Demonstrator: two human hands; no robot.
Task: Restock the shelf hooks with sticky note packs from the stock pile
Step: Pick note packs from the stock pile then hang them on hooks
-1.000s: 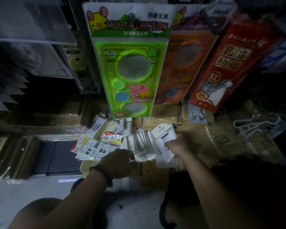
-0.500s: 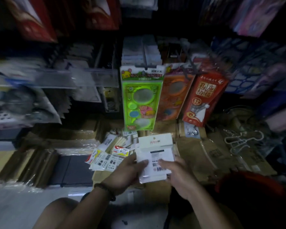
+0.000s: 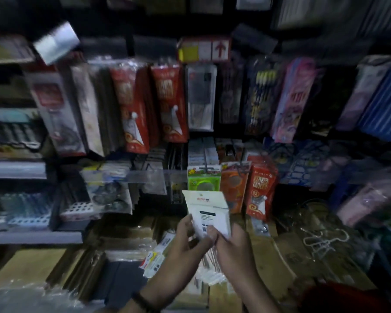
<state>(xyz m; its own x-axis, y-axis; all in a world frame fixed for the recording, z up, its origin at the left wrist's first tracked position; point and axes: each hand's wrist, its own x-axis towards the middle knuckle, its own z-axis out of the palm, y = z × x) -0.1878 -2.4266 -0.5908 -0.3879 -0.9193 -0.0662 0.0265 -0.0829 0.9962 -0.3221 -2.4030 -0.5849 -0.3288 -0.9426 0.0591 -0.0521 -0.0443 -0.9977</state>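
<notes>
I hold a white sticky note pack [image 3: 207, 212] upright in front of me, its printed back with a barcode toward me. My left hand [image 3: 186, 242] grips its lower left edge. My right hand [image 3: 229, 245] pinches its bottom right corner. Below my hands lies the stock pile [image 3: 155, 262] of more white packs, fanned out on brown cartons. The pack sits just under a hanging green stencil card [image 3: 203, 180] on the shelf hooks.
Hanging goods fill the wall: red packets [image 3: 169, 102], an orange card [image 3: 234, 184], a red packet [image 3: 261, 188], pencil sets [image 3: 261, 96]. Grey shelves [image 3: 16, 169] jut out at left. Brown cartons [image 3: 280, 256] and wire hangers [image 3: 321, 240] lie at right.
The pack came up out of the pile and both hands now hold it higher. My view has tilted upward, showing more of the hanging rows.
</notes>
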